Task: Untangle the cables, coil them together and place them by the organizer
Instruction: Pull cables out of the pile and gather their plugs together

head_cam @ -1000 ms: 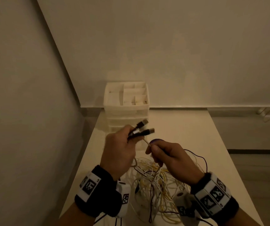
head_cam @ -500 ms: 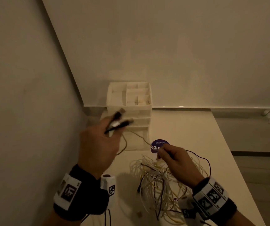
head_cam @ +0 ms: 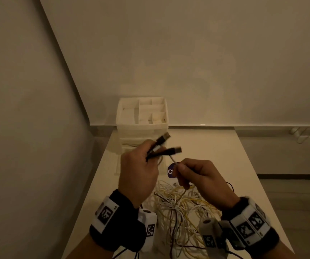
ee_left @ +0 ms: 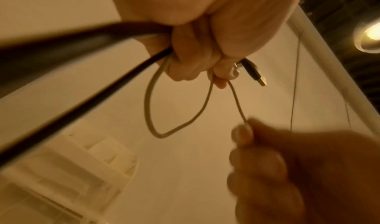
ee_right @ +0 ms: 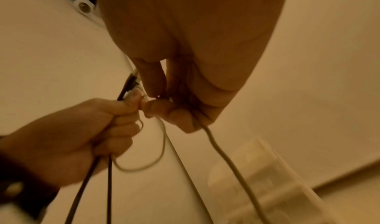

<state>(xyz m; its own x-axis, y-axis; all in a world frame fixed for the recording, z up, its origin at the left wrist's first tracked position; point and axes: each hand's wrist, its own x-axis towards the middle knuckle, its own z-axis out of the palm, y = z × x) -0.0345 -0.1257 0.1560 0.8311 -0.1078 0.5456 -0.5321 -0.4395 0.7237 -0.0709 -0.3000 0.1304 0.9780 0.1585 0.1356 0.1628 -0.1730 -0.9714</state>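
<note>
My left hand [head_cam: 141, 165] is raised over the table and grips two black USB cable ends [head_cam: 171, 151] plus a small loop of thin pale cable [ee_left: 176, 107]. The two plugs stick out to the right past its fingers. My right hand [head_cam: 197, 174] is close beside it and pinches the same pale cable [head_cam: 173, 159] between thumb and forefinger. That cable runs down into a tangle of white, yellow and dark cables [head_cam: 180, 208] lying on the table under both wrists. The white organizer [head_cam: 143, 126] stands at the table's far left edge, against the wall.
A round purple sticker [head_cam: 171, 171] lies on the white table [head_cam: 216, 156], half hidden by my right hand. A wall runs along the table's left side and another behind it. The table's right edge drops to the floor.
My left hand, which had swung out left with the black plugs, has come back in towards my right hand. A small loop of pale cable now hangs from it.
</note>
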